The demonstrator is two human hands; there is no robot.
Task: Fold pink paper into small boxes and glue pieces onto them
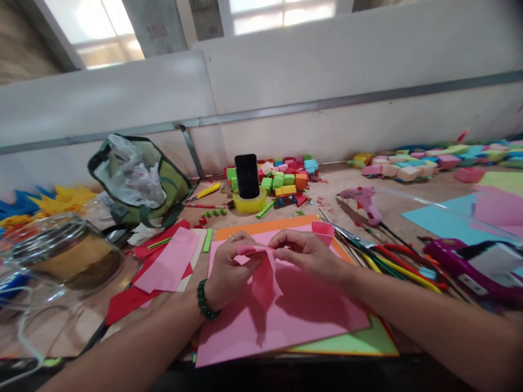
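Between my two hands is a piece of pink paper [265,280], folded along its top and hanging down in a point. My left hand [235,267], with a ring and a green bead bracelet [206,299] at the wrist, pinches the paper's left part. The fingertips of my right hand [308,256] are closed on its upper right edge. Below both hands lies a large pink sheet [241,332], over orange [229,233] and light green sheets [351,343]. A small folded pink paper piece [323,232] rests at the sheet's top right corner.
A pink glue gun [363,202], scissors [392,253] and a purple object [469,272] lie right. Behind stand a phone [247,177] on a yellow tape roll [249,202] and small paper boxes [281,182]. Left are pink strips [169,261], a glass jar [69,256] and a green bag [174,182].
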